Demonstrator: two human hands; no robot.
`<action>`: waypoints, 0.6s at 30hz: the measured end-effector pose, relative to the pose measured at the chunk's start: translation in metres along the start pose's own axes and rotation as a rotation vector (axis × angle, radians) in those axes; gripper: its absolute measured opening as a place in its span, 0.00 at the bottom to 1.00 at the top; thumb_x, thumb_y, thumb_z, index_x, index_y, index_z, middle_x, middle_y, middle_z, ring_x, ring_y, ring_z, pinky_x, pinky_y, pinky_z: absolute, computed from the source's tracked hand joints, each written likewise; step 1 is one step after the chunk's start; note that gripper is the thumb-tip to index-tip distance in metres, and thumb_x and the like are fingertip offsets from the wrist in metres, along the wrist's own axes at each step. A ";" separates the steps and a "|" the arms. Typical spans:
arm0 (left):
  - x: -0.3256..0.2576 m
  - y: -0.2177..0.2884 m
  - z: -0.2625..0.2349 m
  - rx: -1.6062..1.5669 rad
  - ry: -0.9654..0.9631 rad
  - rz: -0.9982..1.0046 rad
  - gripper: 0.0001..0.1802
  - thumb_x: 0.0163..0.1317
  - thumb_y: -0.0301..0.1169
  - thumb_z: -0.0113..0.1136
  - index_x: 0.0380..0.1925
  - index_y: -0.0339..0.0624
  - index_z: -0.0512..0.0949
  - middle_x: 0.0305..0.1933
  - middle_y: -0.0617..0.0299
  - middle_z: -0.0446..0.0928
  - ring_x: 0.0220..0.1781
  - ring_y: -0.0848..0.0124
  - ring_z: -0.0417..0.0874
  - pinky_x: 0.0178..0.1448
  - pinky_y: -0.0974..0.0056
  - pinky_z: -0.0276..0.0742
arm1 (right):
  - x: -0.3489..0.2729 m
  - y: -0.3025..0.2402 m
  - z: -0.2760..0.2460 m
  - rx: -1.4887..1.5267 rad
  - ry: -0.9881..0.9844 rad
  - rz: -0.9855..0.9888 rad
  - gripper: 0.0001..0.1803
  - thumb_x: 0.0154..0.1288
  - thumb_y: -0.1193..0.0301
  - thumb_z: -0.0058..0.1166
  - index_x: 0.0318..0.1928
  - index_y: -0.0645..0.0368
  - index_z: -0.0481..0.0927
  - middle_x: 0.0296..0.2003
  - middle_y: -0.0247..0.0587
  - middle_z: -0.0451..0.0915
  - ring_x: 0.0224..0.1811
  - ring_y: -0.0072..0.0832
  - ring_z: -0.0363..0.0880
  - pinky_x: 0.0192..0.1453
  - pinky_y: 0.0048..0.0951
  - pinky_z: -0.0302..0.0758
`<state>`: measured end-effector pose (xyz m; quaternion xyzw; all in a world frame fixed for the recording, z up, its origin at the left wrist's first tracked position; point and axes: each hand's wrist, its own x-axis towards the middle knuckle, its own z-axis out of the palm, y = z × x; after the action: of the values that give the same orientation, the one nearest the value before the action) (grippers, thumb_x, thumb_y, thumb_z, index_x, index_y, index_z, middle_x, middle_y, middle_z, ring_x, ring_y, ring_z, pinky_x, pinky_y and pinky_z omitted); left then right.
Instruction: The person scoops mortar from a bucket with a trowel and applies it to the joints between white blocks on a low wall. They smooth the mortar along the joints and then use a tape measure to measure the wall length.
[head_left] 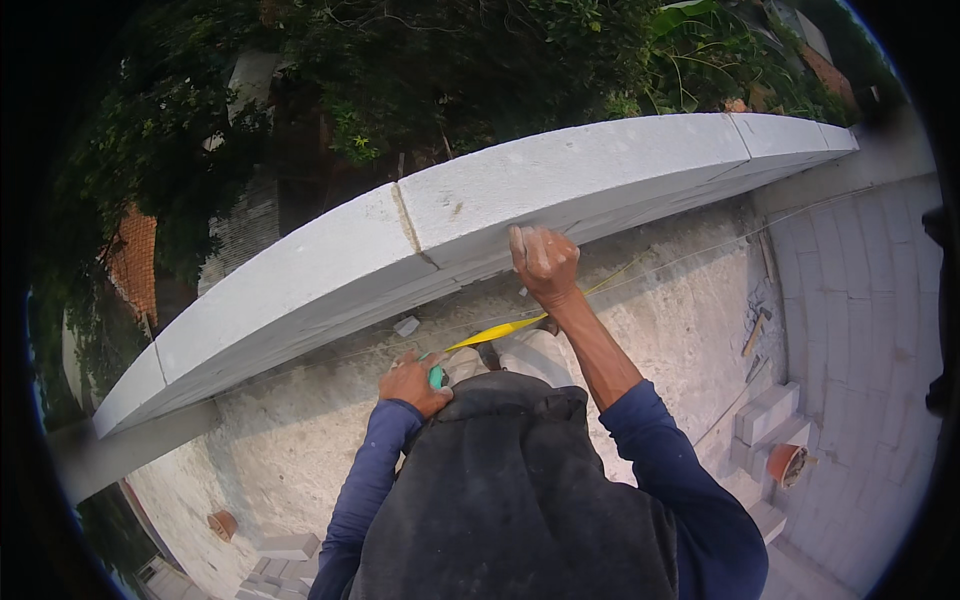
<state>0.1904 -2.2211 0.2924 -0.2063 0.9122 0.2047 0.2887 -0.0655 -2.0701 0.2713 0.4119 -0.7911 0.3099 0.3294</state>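
Observation:
A low wall of white blocks (590,160) curves across in front of me. My left hand (408,384) is closed around a green tape measure (437,376) close to my body. Its yellow blade (498,332) is drawn out to the right, passes behind my right forearm and shows again as a thin strip beyond it. My right hand (546,264) is closed in a fist at the near upper edge of the wall, fingers against or very near the block face. Whatever it may hold is hidden by the fingers.
A thin string (700,252) runs along the wall's foot. On the right are a hammer (757,332), stacked blocks (768,412) and an orange bucket (787,465) near a block wall (860,330). Another bucket (222,525) stands lower left. Trees (450,70) grow beyond the wall.

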 end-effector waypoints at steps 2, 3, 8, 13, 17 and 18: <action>0.003 -0.001 0.001 0.005 -0.003 0.013 0.41 0.47 0.49 0.70 0.66 0.59 0.75 0.66 0.44 0.74 0.63 0.47 0.79 0.63 0.45 0.77 | 0.001 0.001 0.000 -0.010 -0.005 -0.021 0.16 0.60 0.77 0.66 0.22 0.56 0.71 0.16 0.38 0.68 0.15 0.35 0.70 0.19 0.34 0.66; 0.004 -0.001 0.002 -0.012 -0.020 0.017 0.41 0.47 0.49 0.70 0.66 0.59 0.75 0.66 0.44 0.74 0.63 0.47 0.79 0.63 0.45 0.77 | 0.002 0.002 0.000 -0.011 -0.007 -0.035 0.16 0.60 0.77 0.66 0.21 0.55 0.71 0.16 0.37 0.68 0.15 0.35 0.70 0.19 0.34 0.66; 0.007 0.010 0.009 -0.032 0.031 0.046 0.43 0.47 0.49 0.69 0.67 0.57 0.73 0.66 0.44 0.74 0.64 0.46 0.79 0.64 0.44 0.77 | 0.002 0.006 0.000 0.047 -0.021 -0.045 0.17 0.59 0.76 0.66 0.21 0.55 0.70 0.16 0.37 0.67 0.15 0.35 0.70 0.19 0.35 0.64; 0.010 0.028 0.006 -0.078 -0.017 0.064 0.45 0.47 0.48 0.69 0.69 0.54 0.70 0.64 0.45 0.75 0.65 0.46 0.78 0.64 0.44 0.77 | 0.002 0.008 0.002 0.064 -0.041 -0.057 0.16 0.59 0.77 0.65 0.21 0.55 0.70 0.16 0.37 0.66 0.16 0.35 0.70 0.19 0.35 0.65; 0.014 0.033 0.005 -0.037 -0.075 0.027 0.46 0.46 0.47 0.70 0.69 0.54 0.69 0.64 0.46 0.75 0.65 0.46 0.78 0.64 0.44 0.77 | 0.004 0.011 -0.006 0.080 -0.039 -0.065 0.09 0.58 0.79 0.64 0.26 0.59 0.76 0.18 0.38 0.72 0.18 0.35 0.73 0.20 0.34 0.68; 0.014 0.032 0.006 -0.033 -0.066 0.030 0.46 0.47 0.48 0.70 0.69 0.54 0.69 0.64 0.46 0.75 0.65 0.47 0.78 0.64 0.44 0.77 | 0.005 0.013 -0.009 0.079 -0.037 -0.074 0.07 0.58 0.80 0.64 0.28 0.60 0.78 0.19 0.38 0.74 0.18 0.35 0.75 0.21 0.34 0.69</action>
<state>0.1661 -2.1953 0.2876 -0.1905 0.9017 0.2309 0.3121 -0.0770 -2.0593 0.2779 0.4589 -0.7685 0.3208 0.3096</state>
